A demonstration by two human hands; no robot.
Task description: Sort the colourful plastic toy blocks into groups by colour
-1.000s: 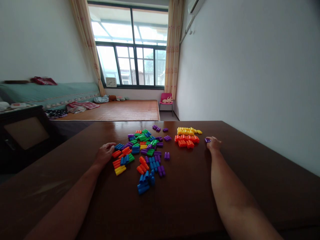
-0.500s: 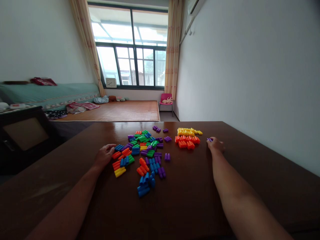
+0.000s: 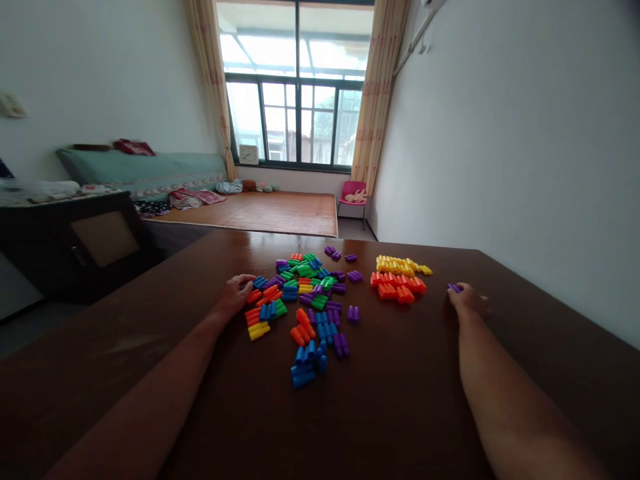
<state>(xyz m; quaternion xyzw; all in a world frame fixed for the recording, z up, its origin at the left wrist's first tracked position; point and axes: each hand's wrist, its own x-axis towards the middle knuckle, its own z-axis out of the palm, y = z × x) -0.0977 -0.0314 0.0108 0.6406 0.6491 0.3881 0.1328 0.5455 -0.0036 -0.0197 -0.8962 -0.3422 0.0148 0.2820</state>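
Note:
My right hand (image 3: 469, 300) is at the right of the table, its fingers closed on a small purple plastic building piece (image 3: 455, 288). To the left of that hand lie a group of orange pieces (image 3: 399, 285) and, behind it, a group of yellow pieces (image 3: 400, 265). A mixed pile of ribbed tube-like pieces (image 3: 305, 269) in green, blue, purple and orange spreads over the middle. My left hand (image 3: 237, 293) rests at the pile's left edge, fingers loosely extended beside a blue piece (image 3: 259, 283). Whether they touch it is hard to tell.
All the pieces lie on a dark brown table (image 3: 390, 413). Loose purple pieces (image 3: 353, 313) lie between the pile and the sorted groups. Beyond the table are a bed (image 3: 280, 210), a pink chair (image 3: 353, 192) and a dark cabinet (image 3: 65, 233).
The view has turned left, so the whole scene sits further right. My right hand, still holding the purple piece, is slightly farther from the orange group. My left hand stays by the pile.

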